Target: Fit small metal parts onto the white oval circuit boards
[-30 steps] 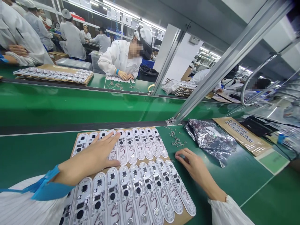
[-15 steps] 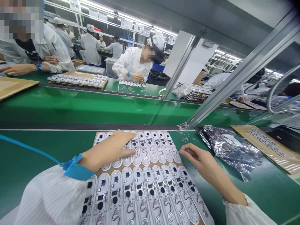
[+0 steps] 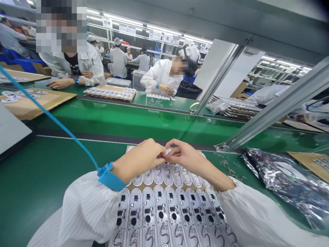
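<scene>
The table (image 3: 51,178) I'm watching is green and slightly glossy. A cardboard sheet (image 3: 130,185) lies on it, carrying two rows of white circuit boards (image 3: 170,206). Just right of that sheet, small metal parts (image 3: 224,163) are scattered loose; farther right of it sprawl a crinkled silvery bag (image 3: 285,181) and another, brown cardboard piece (image 3: 305,157).

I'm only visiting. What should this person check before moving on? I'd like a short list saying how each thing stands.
1. Left hand and right hand together over the far row of boards: ok.
2. Something pinched between the fingertips: cannot tell, too small.
3. Near row of boards side by side: ok.
4. Blue strap around the left wrist: ok.
5. Small metal parts close by: ok, scattered on the green table.
</scene>
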A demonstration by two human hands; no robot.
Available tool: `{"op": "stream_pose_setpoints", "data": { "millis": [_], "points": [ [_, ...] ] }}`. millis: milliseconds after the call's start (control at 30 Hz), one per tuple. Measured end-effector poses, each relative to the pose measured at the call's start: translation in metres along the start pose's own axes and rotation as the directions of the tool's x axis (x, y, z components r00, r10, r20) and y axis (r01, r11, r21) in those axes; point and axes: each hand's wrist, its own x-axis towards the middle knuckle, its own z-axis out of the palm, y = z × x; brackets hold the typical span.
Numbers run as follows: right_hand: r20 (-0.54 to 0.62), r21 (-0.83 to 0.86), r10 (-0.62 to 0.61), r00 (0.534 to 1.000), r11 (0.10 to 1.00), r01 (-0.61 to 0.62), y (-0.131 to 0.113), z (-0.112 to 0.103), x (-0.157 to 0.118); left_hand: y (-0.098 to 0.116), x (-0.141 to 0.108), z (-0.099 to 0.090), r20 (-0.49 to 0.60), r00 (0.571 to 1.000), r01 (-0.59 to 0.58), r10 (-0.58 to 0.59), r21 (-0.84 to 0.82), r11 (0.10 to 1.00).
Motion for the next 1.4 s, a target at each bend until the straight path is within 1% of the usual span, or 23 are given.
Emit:
{"op": "stream_pose_setpoints", "data": {
  "millis": [100, 233, 300, 367, 500, 567, 633, 667, 733, 800, 833, 900, 967, 1000, 1067, 1100, 1133, 1200, 1233, 1267, 1333, 1400],
  "points": [
    [0.036, 0.036, 0.017, 0.999, 0.999, -0.018, -0.003, -0.002, 0.006, -0.001, -0.002, -0.006, -0.005, 1.0, 0.002, -0.002, 0.028, 1.0],
    [0.097, 0.104, 0.067, 0.993, 0.992, -0.077, -0.005, -0.002, 0.008, 0.002, -0.004, -0.007, -0.021, 0.998, -0.056, 0.058, 0.091, 0.994],
    [0.126, 0.145, 0.078, 0.989, 0.985, -0.096, -0.005, -0.003, 0.008, 0.001, -0.004, -0.007, -0.042, 0.996, -0.073, 0.077, 0.08, 0.994],
    [0.107, 0.179, 0.072, 0.992, 0.98, -0.091, -0.006, -0.003, 0.008, -0.002, -0.003, -0.008, -0.09, 0.994, -0.064, 0.063, -0.011, 0.998],
    [0.002, 0.187, 0.041, 0.999, 0.982, -0.041, -0.01, -0.003, 0.005, -0.011, -0.001, -0.013, -0.174, 0.984, -0.082, 0.04, -0.239, 0.967],
    [-0.054, 0.211, 0.002, 0.999, 0.977, 0.01, -0.013, -0.002, 0.002, -0.013, -0.001, -0.016, -0.208, 0.977, -0.104, 0.037, -0.318, 0.942],
    [-0.134, 0.21, -0.074, 0.988, 0.972, 0.102, -0.016, -0.001, -0.002, -0.013, -0.001, -0.018, -0.226, 0.974, -0.117, 0.022, -0.419, 0.9],
    [-0.176, 0.182, -0.117, 0.977, 0.972, 0.149, -0.018, 0.0, -0.005, -0.013, -0.001, -0.018, -0.218, 0.976, -0.12, 0.013, -0.484, 0.867],
    [-0.25, 0.08, -0.217, 0.944, 0.967, 0.243, -0.021, 0.001, -0.011, -0.013, 0.0, -0.017, -0.167, 0.986, -0.11, 0.007, -0.618, 0.779],
    [-0.292, -0.054, -0.312, 0.904, 0.949, 0.31, -0.022, 0.001, -0.015, -0.014, 0.0, -0.016, -0.106, 0.994, -0.097, 0.03, -0.711, 0.696],
    [-0.303, -0.122, -0.358, 0.883, 0.934, 0.336, -0.022, 0.001, -0.017, -0.015, 0.0, -0.016, -0.082, 0.995, -0.094, 0.049, -0.737, 0.67],
    [-0.308, -0.252, -0.441, 0.843, 0.892, 0.375, -0.022, -0.001, -0.021, -0.017, 0.0, -0.016, -0.04, 0.995, -0.087, 0.087, -0.761, 0.643],
    [-0.29, -0.361, -0.498, 0.817, 0.848, 0.388, -0.023, -0.002, -0.024, -0.02, -0.001, -0.017, 0.004, 0.995, -0.064, 0.104, -0.766, 0.64],
    [-0.274, -0.401, -0.515, 0.812, 0.829, 0.39, -0.023, -0.002, -0.025, -0.021, -0.001, -0.018, 0.023, 0.994, -0.052, 0.106, -0.761, 0.646],
    [-0.229, -0.456, -0.515, 0.826, 0.807, 0.377, -0.022, -0.001, -0.026, -0.022, -0.001, -0.017, 0.036, 0.994, -0.043, 0.101, -0.731, 0.681],
    [-0.206, -0.469, -0.499, 0.842, 0.806, 0.362, -0.021, 0.0, -0.025, -0.023, -0.002, -0.016, 0.03, 0.995, -0.045, 0.091, -0.693, 0.719],
    [-0.18, -0.476, -0.47, 0.864, 0.81, 0.342, -0.019, 0.002, -0.024, -0.023, -0.002, -0.014, 0.021, 0.997, -0.046, 0.077, -0.628, 0.777],
    [-0.108, -0.483, -0.396, 0.912, 0.823, 0.3, -0.012, 0.008, -0.018, -0.023, -0.003, -0.008, 0.028, 0.999, -0.018, 0.032, -0.407, 0.913],
    [-0.063, -0.488, -0.357, 0.932, 0.826, 0.283, -0.007, 0.012, -0.014, -0.023, -0.004, -0.003, 0.056, 0.998, 0.014, 0.001, -0.269, 0.963],
    [-0.017, -0.493, -0.321, 0.947, 0.827, 0.271, -0.002, 0.015, -0.011, -0.023, -0.005, 0.001, 0.102, 0.994, 0.047, -0.033, -0.136, 0.99],
    [0.056, -0.501, -0.263, 0.963, 0.827, 0.255, 0.008, 0.022, -0.003, -0.023, -0.006, 0.012, 0.204, 0.973, 0.099, -0.108, 0.055, 0.994],
    [0.078, -0.503, -0.234, 0.969, 0.83, 0.241, 0.017, 0.027, 0.003, -0.022, -0.007, 0.02, 0.266, 0.95, 0.127, -0.165, 0.155, 0.98]
  ]
}}
